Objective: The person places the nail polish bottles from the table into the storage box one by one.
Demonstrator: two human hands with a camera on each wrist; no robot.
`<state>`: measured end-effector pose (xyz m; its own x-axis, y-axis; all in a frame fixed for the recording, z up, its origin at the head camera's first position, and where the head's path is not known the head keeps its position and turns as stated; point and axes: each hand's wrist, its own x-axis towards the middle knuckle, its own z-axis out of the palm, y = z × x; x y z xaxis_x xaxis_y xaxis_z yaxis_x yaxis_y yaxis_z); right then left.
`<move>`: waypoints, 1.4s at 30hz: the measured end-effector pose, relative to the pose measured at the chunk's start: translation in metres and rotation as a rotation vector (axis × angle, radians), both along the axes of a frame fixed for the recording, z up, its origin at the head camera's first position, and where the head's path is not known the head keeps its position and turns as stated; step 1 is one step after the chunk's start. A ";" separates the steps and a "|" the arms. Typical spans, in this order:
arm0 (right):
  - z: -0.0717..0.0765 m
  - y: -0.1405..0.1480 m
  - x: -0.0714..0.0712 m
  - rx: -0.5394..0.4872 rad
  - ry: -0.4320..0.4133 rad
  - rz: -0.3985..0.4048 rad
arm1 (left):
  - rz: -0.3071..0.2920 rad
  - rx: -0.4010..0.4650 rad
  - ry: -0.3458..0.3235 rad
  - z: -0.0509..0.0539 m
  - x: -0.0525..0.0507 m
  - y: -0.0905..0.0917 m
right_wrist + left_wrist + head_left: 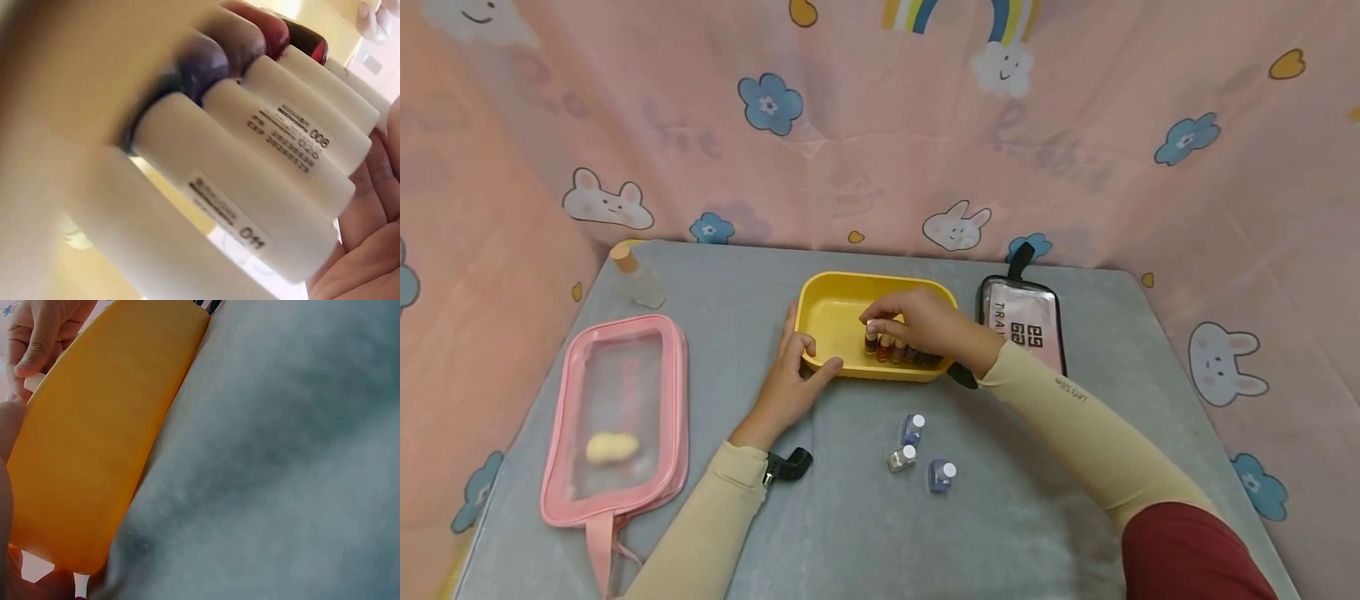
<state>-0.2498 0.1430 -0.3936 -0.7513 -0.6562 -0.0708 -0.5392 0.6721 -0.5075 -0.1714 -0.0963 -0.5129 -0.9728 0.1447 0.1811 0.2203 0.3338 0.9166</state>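
Observation:
A yellow plastic basin (835, 308) stands on the grey cloth; its outer wall (100, 437) fills much of the left wrist view. My left hand (786, 383) holds its near left corner, thumb at the near rim and fingers along the left side. Inside, a row of nail polish bottles (897, 353) runs along the near wall. My right hand (928, 321) reaches in from above and pinches the white cap of the dark nail polish bottle (871, 342) at the row's left end. Long white caps (237, 194) with printed number labels show in the right wrist view.
Three small bottles with white caps (913, 428) stand or lie in front of the basin. A pink clear pouch (617, 375) lies left, a black-edged pouch (1026, 312) right. A wooden-capped glass bottle (643, 283) is at the back left. A patterned pink curtain (865, 167) hangs behind.

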 end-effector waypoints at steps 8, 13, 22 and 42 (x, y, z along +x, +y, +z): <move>-0.006 0.002 0.002 0.009 -0.061 0.001 | -0.003 0.000 -0.008 0.000 0.000 0.000; -0.007 0.002 0.002 0.005 -0.045 0.002 | -0.004 0.007 0.002 -0.001 0.000 -0.001; -0.007 0.008 0.008 -0.010 0.011 -0.027 | -0.004 -0.003 0.005 -0.001 -0.001 -0.002; -0.060 0.104 0.164 -0.532 0.239 0.052 | 0.002 0.011 -0.006 0.001 0.002 0.000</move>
<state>-0.0859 0.2474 -0.4534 -0.6714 -0.5918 0.4461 -0.7060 0.3277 -0.6278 -0.1697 -0.0959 -0.5119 -0.9741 0.1405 0.1771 0.2143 0.3238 0.9215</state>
